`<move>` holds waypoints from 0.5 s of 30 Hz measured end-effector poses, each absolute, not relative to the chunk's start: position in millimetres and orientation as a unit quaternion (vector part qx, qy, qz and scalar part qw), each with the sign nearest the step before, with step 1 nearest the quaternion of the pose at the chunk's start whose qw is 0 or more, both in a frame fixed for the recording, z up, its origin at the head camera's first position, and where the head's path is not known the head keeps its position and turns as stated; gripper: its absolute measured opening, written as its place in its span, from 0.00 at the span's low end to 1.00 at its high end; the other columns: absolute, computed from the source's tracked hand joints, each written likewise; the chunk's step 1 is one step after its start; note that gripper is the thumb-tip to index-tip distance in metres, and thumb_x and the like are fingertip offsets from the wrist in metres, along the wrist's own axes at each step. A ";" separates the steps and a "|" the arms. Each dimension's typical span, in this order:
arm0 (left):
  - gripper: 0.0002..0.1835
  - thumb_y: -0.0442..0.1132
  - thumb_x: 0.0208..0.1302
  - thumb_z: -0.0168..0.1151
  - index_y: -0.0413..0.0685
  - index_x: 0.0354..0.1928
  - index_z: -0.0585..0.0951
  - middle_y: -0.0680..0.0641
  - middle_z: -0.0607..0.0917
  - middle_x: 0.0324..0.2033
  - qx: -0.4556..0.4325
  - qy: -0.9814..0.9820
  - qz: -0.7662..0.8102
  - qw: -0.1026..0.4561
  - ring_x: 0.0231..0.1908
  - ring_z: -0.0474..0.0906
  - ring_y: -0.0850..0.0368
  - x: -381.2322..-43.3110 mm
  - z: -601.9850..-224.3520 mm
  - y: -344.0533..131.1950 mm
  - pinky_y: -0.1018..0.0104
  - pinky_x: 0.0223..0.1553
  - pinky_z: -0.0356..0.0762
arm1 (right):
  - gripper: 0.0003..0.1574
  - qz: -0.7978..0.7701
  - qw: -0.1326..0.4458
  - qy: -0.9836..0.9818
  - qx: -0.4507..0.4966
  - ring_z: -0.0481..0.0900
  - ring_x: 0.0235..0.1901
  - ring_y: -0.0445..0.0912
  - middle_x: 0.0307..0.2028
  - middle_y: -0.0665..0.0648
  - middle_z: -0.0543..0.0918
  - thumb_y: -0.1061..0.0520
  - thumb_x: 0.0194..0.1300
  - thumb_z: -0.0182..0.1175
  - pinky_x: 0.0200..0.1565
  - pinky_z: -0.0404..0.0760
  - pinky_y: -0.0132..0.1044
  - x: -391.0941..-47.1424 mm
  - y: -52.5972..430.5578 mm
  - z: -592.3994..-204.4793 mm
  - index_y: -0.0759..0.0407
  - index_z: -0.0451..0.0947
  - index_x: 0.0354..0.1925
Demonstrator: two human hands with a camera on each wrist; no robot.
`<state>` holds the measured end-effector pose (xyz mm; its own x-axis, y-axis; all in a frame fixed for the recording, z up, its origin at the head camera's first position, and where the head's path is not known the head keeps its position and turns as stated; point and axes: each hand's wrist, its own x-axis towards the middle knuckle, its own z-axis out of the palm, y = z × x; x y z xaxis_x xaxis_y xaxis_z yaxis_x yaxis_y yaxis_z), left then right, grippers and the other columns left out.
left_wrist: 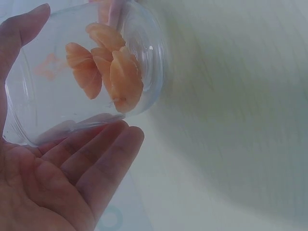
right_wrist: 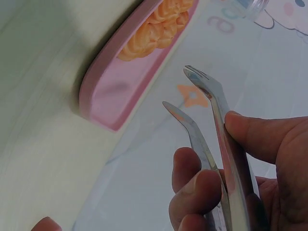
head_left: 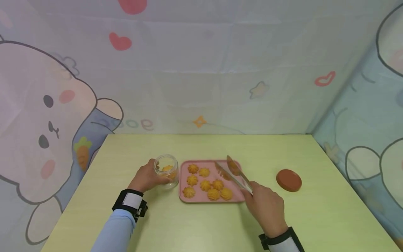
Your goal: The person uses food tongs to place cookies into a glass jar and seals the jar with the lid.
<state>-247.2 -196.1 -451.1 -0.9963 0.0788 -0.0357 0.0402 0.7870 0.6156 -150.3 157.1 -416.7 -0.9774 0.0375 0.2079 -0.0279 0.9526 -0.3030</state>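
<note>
At the left of the tray, my left hand grips a clear glass jar, its thumb and fingers on either side of the wall. Several piped cookies lie inside the jar, near its base. My right hand holds metal serving tongs between thumb and fingers. The tongs' tips, one forked and one spoon-shaped, stand apart with nothing between them, above the right part of the pink tray. On that tray sit several golden swirled cookies, mostly toward its left and front.
A round brown lid lies on the pale yellow table, to the right of my right hand. Behind the table hangs a printed cloth backdrop with hearts and cartoon animals.
</note>
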 end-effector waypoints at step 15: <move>0.54 0.60 0.35 0.76 0.31 0.58 0.65 0.32 0.81 0.47 0.026 0.946 0.321 0.031 0.42 0.77 0.43 -247.3 -452.6 -196.6 0.47 0.45 0.77 | 0.22 0.147 0.081 -0.986 0.022 0.71 0.13 0.47 0.17 0.57 0.80 0.46 0.54 0.67 0.11 0.65 0.40 -144.1 150.9 -424.1 0.61 0.83 0.41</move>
